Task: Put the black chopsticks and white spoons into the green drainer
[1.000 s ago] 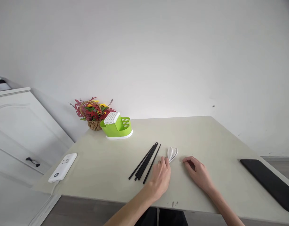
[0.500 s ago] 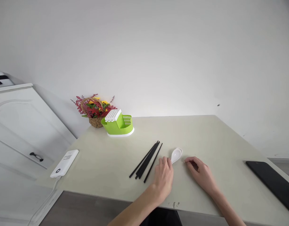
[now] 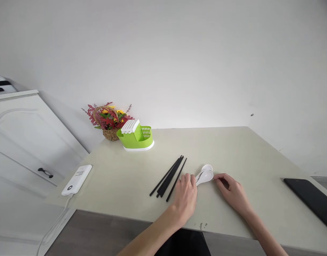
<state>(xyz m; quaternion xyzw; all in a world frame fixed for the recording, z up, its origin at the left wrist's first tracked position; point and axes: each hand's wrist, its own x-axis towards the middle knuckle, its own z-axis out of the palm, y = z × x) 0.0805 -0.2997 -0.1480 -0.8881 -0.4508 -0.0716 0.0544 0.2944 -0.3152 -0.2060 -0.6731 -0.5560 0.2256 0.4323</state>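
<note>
Two white spoons (image 3: 206, 175) lie partly overlapping on the table, bowls pointing right and spread slightly apart. My left hand (image 3: 185, 197) is closed over their handle end, with fingers bent down; the handle ends are hidden beneath it. My right hand (image 3: 232, 193) rests on its side just right of the bowls, thumb and fingers curled together. Its fingertips meet the edge of the nearer bowl, and I see nothing held in them. Several black chopsticks (image 3: 171, 176) lie in a loose bundle left of my left hand, one set a little apart.
A green utensil holder (image 3: 138, 141) with a white lid and base stands at the back left. Behind it is a flower basket (image 3: 110, 134). A white power bank (image 3: 76, 180) with a cable lies at the left edge, a black phone (image 3: 310, 199) at the right.
The nearer spoon's bowl has swung right and toward me, so the two bowls now fan apart. My right fingertips, earlier apart from the spoons, now meet the bowl's edge. The view has shifted slightly.
</note>
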